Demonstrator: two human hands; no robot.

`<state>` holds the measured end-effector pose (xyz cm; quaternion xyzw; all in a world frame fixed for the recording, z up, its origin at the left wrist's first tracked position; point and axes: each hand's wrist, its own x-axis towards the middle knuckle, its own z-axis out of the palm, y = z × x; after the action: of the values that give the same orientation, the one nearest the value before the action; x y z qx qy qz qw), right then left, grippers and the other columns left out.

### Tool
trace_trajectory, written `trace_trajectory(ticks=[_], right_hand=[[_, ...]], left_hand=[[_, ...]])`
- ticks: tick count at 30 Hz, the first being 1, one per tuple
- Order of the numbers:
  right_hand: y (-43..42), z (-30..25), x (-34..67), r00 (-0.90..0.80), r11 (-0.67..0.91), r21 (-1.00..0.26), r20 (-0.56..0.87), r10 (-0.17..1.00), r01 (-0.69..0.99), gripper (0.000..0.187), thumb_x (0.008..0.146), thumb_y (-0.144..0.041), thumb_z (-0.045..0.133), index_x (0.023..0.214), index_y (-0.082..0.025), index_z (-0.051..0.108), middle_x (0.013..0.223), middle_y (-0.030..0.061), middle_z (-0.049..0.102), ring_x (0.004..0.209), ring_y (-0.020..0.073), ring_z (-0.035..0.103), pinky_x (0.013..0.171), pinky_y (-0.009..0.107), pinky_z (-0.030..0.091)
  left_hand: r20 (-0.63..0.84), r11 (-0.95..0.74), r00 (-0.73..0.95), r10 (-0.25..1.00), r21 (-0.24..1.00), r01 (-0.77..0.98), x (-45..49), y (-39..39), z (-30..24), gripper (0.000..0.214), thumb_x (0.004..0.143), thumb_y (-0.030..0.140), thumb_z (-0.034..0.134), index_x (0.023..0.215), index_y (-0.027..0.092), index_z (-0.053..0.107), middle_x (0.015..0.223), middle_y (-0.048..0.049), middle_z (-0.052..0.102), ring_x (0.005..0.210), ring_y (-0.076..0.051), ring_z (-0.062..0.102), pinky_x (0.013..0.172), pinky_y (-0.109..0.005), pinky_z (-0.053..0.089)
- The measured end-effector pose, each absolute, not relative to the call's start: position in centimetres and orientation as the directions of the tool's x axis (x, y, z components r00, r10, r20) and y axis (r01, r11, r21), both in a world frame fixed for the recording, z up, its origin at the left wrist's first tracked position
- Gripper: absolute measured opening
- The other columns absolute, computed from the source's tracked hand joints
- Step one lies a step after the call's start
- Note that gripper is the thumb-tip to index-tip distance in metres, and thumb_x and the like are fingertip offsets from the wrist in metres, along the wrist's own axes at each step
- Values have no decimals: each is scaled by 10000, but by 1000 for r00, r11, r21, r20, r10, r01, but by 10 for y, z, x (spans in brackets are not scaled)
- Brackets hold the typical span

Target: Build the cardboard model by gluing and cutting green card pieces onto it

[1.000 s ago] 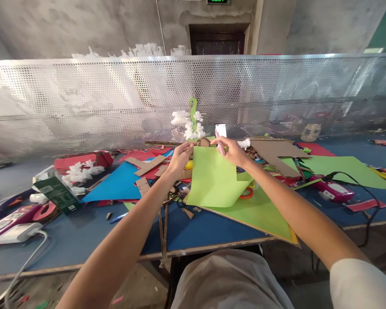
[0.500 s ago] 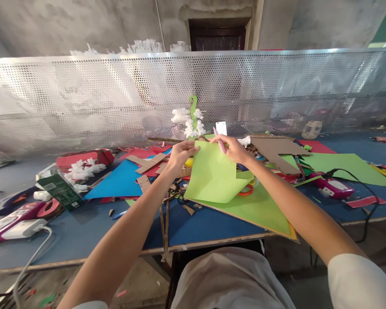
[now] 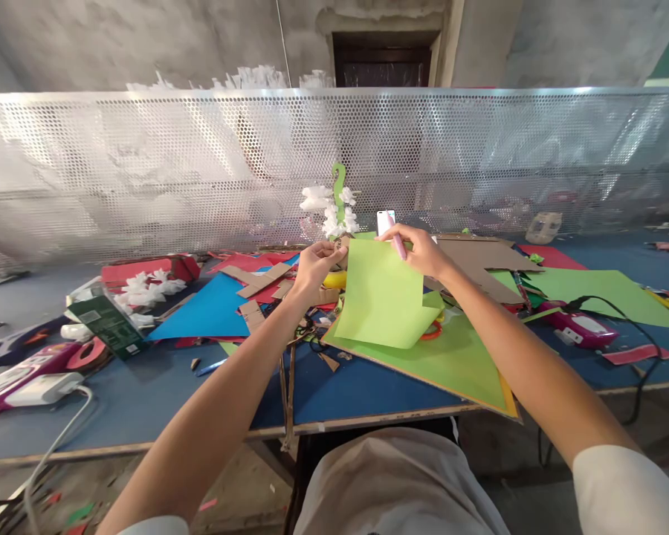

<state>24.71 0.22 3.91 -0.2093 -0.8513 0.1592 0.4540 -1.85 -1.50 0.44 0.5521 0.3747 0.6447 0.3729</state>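
Green paper hangs curled over the worktop, top edge pinched in the right hand with a pink pen; whether the left hand grips, I cannot tell; one-sided holding could make it twist and crease.

The right hand holds a pink pen and touches the top of a light green sheet. The left hand is just beside this sheet. Behind the hands, a phone is near white ruffled pieces.
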Motion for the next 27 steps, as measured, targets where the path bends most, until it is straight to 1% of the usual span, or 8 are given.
trace_trajectory(ticks=[6,11,16,21,27], right_hand=[[4,38,244,-450,859,-457,732,511,232,149,965,-260,611,1063,-254,724,1185,82,791,1211,281,721,1032,468,577],[5,39,246,-458,863,-441,731,505,247,153,959,-279,638,1072,-250,737,1216,91,790,1190,289,729,1003,465,592],[3,40,246,-455,862,-439,732,507,255,161,963,-270,623,1067,-254,745,1220,85,789,1192,286,727,1005,462,590],[1,42,245,-444,852,-444,727,523,278,155,960,-265,612,1050,-250,738,1187,79,797,1140,273,741,976,444,598],[5,41,246,-411,853,-449,747,522,267,124,937,-298,652,1018,-250,733,1144,68,808,1076,262,752,974,450,602]], left_hand=[[449,-457,-116,886,888,-49,-16,-14,6,528,588,543,957,825,186,648,738,17,638,681,-137,619,665,-259,454],[457,-464,-133,880,886,-22,-15,-14,6,532,529,492,984,783,183,633,716,33,604,647,-119,581,644,-256,439],[470,-475,-114,875,880,-19,-16,-10,4,503,564,493,966,792,182,644,730,19,624,658,-128,596,652,-263,450],[485,-487,-105,868,873,8,-17,-3,1,463,598,488,935,812,177,666,752,2,649,673,-136,605,661,-267,465],[489,-490,-111,865,871,17,-16,-1,0,453,603,477,925,835,176,677,784,-9,667,700,-146,613,678,-277,476]])
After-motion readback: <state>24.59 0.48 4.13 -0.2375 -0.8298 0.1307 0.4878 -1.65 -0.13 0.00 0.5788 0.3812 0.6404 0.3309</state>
